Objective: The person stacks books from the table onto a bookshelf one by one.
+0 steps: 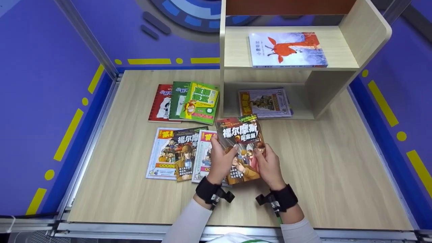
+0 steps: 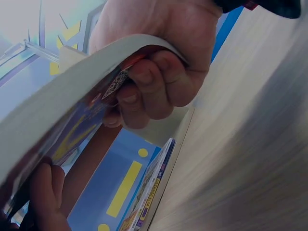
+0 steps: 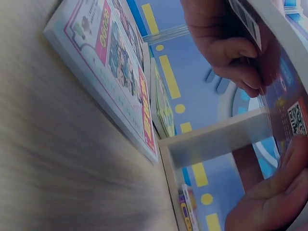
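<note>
Both hands hold a brown comic-style book with white Chinese lettering, raised over the table and tilted toward me. My left hand grips its left edge, thumb on the cover and fingers curled under the back, as the left wrist view shows. Along the right edge, my right hand pinches it with the thumb on top. Partly beneath the left hand lies a white-bordered book. Beside that are a second brown book of the same look and another white-bordered book, overlapping in a row.
A wooden shelf unit stands at the back right. A blue book with a red deer lies on its upper board, and a purple-bordered book on its lower one. Left of it overlap a red book, a dark green book and a bright green book.
</note>
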The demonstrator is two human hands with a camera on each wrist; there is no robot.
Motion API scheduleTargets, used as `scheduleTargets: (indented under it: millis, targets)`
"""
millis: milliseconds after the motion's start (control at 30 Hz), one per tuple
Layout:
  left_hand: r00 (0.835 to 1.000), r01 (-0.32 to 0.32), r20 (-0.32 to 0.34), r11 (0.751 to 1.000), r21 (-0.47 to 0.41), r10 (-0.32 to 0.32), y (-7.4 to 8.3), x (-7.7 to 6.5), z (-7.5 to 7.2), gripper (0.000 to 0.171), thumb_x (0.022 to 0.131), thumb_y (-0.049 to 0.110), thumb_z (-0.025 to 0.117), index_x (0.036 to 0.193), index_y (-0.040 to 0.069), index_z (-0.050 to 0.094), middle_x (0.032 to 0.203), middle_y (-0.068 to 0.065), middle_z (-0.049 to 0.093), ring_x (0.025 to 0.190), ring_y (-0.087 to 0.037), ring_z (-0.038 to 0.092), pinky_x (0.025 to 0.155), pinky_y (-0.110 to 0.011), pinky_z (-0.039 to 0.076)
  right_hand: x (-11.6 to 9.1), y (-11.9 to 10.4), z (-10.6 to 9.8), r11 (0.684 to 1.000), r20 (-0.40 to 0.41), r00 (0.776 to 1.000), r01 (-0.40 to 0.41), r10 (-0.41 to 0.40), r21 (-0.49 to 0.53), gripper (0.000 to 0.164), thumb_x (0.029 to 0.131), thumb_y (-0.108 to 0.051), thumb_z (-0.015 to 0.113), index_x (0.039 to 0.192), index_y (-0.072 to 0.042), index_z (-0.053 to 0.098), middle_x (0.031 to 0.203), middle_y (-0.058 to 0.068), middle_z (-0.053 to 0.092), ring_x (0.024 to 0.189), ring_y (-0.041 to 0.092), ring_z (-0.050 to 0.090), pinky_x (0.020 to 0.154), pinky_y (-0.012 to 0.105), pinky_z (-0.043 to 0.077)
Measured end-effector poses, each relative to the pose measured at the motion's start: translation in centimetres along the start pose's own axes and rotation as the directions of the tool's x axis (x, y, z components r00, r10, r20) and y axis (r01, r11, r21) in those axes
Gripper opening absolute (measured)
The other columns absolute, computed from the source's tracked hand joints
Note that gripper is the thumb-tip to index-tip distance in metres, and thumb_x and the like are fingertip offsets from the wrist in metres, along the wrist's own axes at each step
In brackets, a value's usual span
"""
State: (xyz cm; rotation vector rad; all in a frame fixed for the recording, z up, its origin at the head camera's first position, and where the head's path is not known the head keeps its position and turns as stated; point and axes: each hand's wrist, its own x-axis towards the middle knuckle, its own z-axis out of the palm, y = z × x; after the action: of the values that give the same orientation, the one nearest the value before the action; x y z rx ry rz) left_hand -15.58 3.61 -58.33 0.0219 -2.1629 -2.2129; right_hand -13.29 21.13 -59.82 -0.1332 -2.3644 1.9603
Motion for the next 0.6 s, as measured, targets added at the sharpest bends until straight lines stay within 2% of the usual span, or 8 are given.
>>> scheduleTargets:
  millis: [100, 167, 233, 333, 400, 467, 500, 600]
  targets:
    - [1.0, 0.003, -0.011, 0.994, 0.106, -0.002, 0.0, -0.1, 0.0, 0.065, 0.095, 0.018, 0.077, 0.144, 0.003, 0.038, 0.122, -0.015, 0.066, 0.108, -0.026, 0.066, 0.097, -0.042, 0.056, 0.1, 0.2, -0.5, 1.0, 0.008, 1.0, 0.001, -0.001, 0.008, 0.011, 0.11, -0.01, 0.056, 0.106, 0.0, 0.058, 0.062, 0.0, 0.058, 0.046, 0.008, 0.047, 0.041, 0.02, 0.037]
    - [1.0, 0.006, 0.007, 0.978, 0.207, -0.008, 0.1, 0.1, -0.4, 0.065, 0.097, 0.029, 0.077, 0.143, 0.003, 0.038, 0.105, -0.012, 0.064, 0.092, -0.025, 0.064, 0.085, -0.041, 0.055, 0.4, 0.3, -1.0, 1.0, 0.006, 1.0, -0.002, 0.002, -0.018, 0.012, 0.109, -0.012, 0.058, 0.107, 0.0, 0.06, 0.063, 0.0, 0.057, 0.047, 0.007, 0.047, 0.042, 0.02, 0.038]
    - [0.999, 0.003, 0.038, 0.955, 0.298, -0.015, 0.1, 0.6, -1.2, 0.067, 0.098, 0.039, 0.074, 0.144, 0.004, 0.039, 0.1, -0.011, 0.061, 0.087, -0.026, 0.06, 0.08, -0.041, 0.053, 0.6, 0.4, -1.6, 0.997, 0.003, 1.0, -0.003, 0.003, -0.076, 0.014, 0.109, -0.013, 0.06, 0.109, 0.001, 0.061, 0.066, -0.001, 0.054, 0.051, 0.006, 0.046, 0.046, 0.02, 0.038]
    - [0.995, -0.025, 0.102, 0.906, 0.422, -0.021, 0.3, 1.7, -3.0, 0.069, 0.1, 0.048, 0.07, 0.144, 0.003, 0.042, 0.105, -0.018, 0.064, 0.092, -0.034, 0.064, 0.084, -0.049, 0.056, 0.7, 0.7, -2.8, 0.985, 0.031, 0.999, -0.008, 0.014, -0.17, 0.015, 0.108, -0.016, 0.063, 0.113, -0.001, 0.064, 0.071, -0.002, 0.05, 0.057, 0.006, 0.046, 0.051, 0.021, 0.038]
    - [0.988, -0.042, 0.151, 0.887, 0.459, -0.031, 0.5, 2.5, -4.3, 0.068, 0.1, 0.05, 0.069, 0.144, 0.003, 0.045, 0.115, -0.021, 0.066, 0.1, -0.036, 0.066, 0.089, -0.051, 0.056, 0.7, 0.9, -3.7, 0.977, 0.072, 0.997, -0.01, 0.026, -0.213, 0.016, 0.108, -0.017, 0.064, 0.114, -0.003, 0.065, 0.074, 0.0, 0.05, 0.063, 0.008, 0.05, 0.055, 0.021, 0.04]
    - [0.975, -0.058, 0.214, 0.876, 0.478, -0.053, 0.7, 3.2, -5.3, 0.069, 0.102, 0.051, 0.067, 0.146, 0.002, 0.046, 0.119, -0.02, 0.069, 0.104, -0.034, 0.069, 0.092, -0.05, 0.058, 0.7, 0.9, -4.4, 0.974, 0.141, 0.989, -0.01, 0.043, -0.227, 0.016, 0.108, -0.018, 0.064, 0.116, -0.004, 0.065, 0.08, 0.003, 0.057, 0.069, 0.012, 0.057, 0.059, 0.022, 0.046]
    - [0.964, -0.07, 0.257, 0.876, 0.477, -0.063, 0.8, 3.4, -5.6, 0.068, 0.103, 0.051, 0.065, 0.147, 0.002, 0.046, 0.116, -0.019, 0.07, 0.101, -0.033, 0.069, 0.088, -0.05, 0.059, 0.7, 0.9, -4.7, 0.973, 0.179, 0.983, -0.004, 0.047, -0.231, 0.017, 0.108, -0.018, 0.064, 0.117, -0.005, 0.065, 0.085, 0.004, 0.06, 0.074, 0.013, 0.06, 0.063, 0.022, 0.048]
    - [0.913, -0.117, 0.398, 0.875, 0.469, -0.091, 1.1, 4.0, -6.3, 0.067, 0.106, 0.051, 0.061, 0.152, 0.004, 0.047, 0.117, -0.014, 0.073, 0.101, -0.027, 0.071, 0.089, -0.046, 0.06, 0.9, 0.8, -5.2, 0.968, 0.3, 0.953, 0.042, 0.036, -0.248, 0.018, 0.108, -0.019, 0.064, 0.119, -0.006, 0.065, 0.093, 0.007, 0.066, 0.081, 0.017, 0.064, 0.069, 0.024, 0.053]
